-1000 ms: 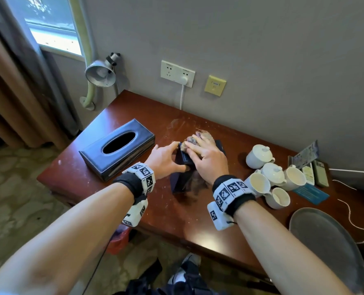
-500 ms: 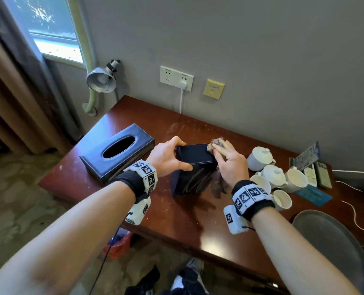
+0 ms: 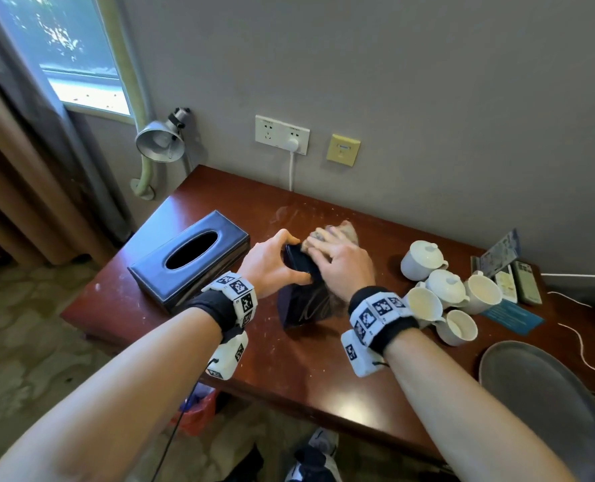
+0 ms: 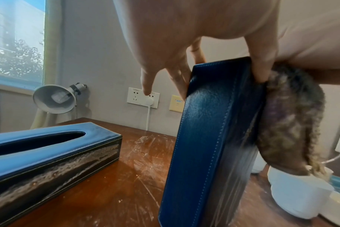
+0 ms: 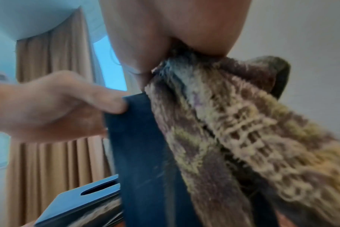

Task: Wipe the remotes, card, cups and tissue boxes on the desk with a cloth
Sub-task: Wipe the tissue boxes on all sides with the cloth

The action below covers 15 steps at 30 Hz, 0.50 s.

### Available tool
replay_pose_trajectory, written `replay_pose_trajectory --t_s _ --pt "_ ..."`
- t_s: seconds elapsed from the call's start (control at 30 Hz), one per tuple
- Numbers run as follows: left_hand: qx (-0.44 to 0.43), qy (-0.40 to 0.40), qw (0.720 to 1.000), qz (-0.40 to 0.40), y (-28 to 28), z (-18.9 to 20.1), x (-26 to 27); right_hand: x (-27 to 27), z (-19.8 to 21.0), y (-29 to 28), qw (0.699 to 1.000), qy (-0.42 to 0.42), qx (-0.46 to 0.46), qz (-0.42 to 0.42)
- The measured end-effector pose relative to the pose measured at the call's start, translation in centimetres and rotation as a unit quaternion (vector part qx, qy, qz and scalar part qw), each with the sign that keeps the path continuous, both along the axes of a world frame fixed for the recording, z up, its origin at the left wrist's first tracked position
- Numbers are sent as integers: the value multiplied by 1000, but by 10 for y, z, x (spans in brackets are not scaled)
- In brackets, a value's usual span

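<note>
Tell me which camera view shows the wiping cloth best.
The right wrist view: the cloth fills the frame, its mottled brown and yellow weave plain, draped against the upright tissue box. The left wrist view shows it dark and bunched behind the box. The head view shows only a scrap under the right hand.

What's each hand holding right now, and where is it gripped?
Left hand grips the upright dark blue leather tissue box at its top end. Right hand holds the mottled brown-and-yellow terry cloth against that box's top.

Dark blue tissue box (image 4: pixel 213 138), mottled brown-yellow cloth (image 5: pixel 233 122), white cups (image 3: pixel 449 297).
</note>
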<state>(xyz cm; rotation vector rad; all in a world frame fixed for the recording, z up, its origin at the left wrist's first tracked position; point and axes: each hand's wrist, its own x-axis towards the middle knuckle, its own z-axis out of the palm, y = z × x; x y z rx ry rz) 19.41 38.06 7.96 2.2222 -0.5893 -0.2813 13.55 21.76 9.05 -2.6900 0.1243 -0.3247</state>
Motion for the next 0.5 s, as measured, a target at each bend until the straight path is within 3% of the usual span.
replay_pose_trajectory --t_s 0.13,0.27,0.33,0.5 --pt "10 4 1000 -16 2 4 -1 -17 -7 -3 999 -18 10 46" --pt "14 19 1000 -9 0 5 -1 -15 3 -45 996 5 73 -60" --pt "10 20 1000 -5 1 3 0 -10 2 -39 994 1 71 -86" --pt "6 13 1000 -13 1 3 -2 -26 -13 -23 996 -42 52 53"
